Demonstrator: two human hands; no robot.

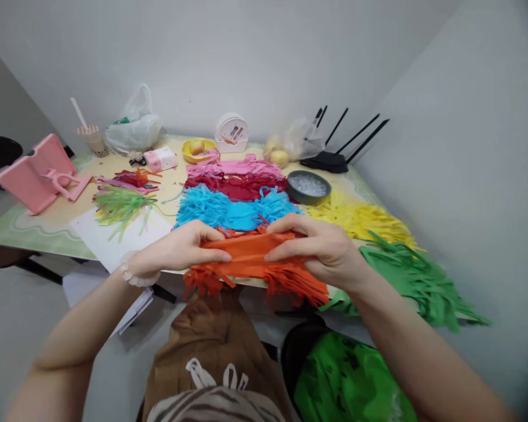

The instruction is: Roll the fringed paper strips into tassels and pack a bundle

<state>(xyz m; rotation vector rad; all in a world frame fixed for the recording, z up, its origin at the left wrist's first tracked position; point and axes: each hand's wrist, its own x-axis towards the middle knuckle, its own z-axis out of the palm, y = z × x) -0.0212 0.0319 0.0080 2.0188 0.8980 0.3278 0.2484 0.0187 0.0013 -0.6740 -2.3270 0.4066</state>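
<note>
An orange fringed tissue-paper sheet point(249, 255) is stretched between my two hands at the table's front edge, its cut strips hanging at both ends. My left hand point(200, 245) pinches its left part between thumb and fingers. On the right part, my right hand point(314, 246) grips it with the thumb below and the fingers above. Just behind lies a blue fringed paper stack point(242, 214). Farther back are a dark red fringed stack point(235, 186) and a pink one point(235, 169). Yellow fringed paper point(365, 220) and green fringed paper point(413, 275) spread to the right.
A dark bowl point(308, 186) of clear pieces stands right of the stacks, before a black router point(328, 161). At left are a pink stand point(39, 173), a drink cup point(94, 140), a plastic bag point(134, 132) and small tassels point(125, 202) on white paper point(101, 237).
</note>
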